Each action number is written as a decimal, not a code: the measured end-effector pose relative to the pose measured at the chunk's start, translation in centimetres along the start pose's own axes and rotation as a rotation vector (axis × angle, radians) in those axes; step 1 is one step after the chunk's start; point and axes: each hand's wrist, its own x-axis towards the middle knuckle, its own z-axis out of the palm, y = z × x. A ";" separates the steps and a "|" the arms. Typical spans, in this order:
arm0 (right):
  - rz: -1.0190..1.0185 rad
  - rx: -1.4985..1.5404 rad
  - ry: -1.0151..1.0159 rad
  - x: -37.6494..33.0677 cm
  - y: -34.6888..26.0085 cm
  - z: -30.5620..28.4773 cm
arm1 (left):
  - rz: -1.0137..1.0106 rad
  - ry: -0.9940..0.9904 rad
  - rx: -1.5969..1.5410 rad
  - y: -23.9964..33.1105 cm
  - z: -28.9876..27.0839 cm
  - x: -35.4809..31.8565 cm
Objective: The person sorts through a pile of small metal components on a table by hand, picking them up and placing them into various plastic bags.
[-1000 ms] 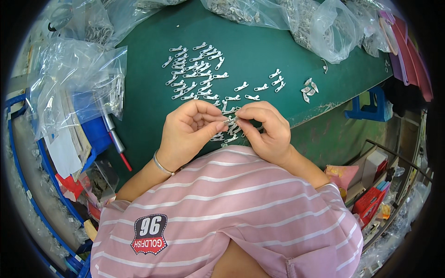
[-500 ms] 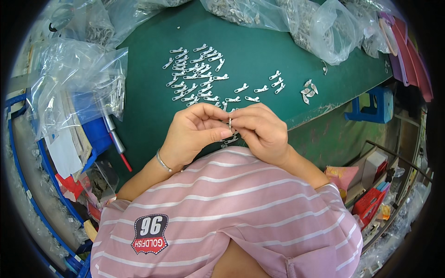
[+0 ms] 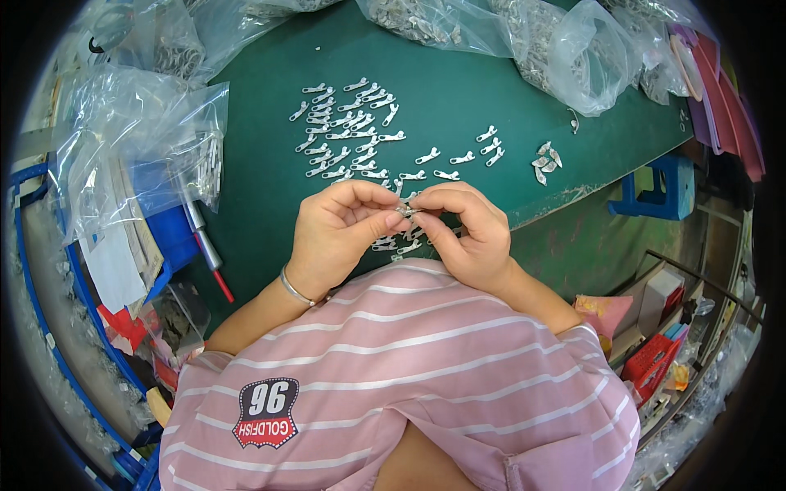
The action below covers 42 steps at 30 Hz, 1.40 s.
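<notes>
Both hands meet above the worktop point(image 3: 262, 164), close to its near edge, with a small silver metal piece point(image 3: 406, 211) held between them. The left hand point(image 3: 337, 233) pinches this piece between thumb and index fingertip; the right hand point(image 3: 477, 233) pinches its other side in the same way, so the grip is pressed together on both sides. The piece's exact form is hidden by the fingers. The two-sided fingertip hold is judged to suit so small a part, since it steadies both ends and keeps them in sight. Silver pull tabs point(image 3: 391, 137) lie flat and loosely spread from the middle of the worktop toward the near edge, mostly slanted alike, presumably so that each can be seen and reached singly; some lie under the hands. Leaf-shaped metal pieces point(image 3: 556, 156) sit in a heap by the right edge, apparently to keep them apart from the tabs. Clear plastic bags point(image 3: 536, 61) of metal parts stand toward the far edge, probably to leave the middle free. Count: one piece in hand; three tabs in a set point(image 3: 491, 146) between the main spread and the right edge; several dozen tabs in all, overlapping and partly covered, so no exact figure is given; about five leaf-shaped pieces; one curved metal piece point(image 3: 575, 123) beyond these, toward the far right corner; one blue stool point(image 3: 675, 184) beside the right edge.
</notes>
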 end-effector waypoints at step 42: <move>-0.369 -0.676 -0.269 5.8 2.6 -2.1 | 0.572 0.109 0.157 0.5 0.2 -0.4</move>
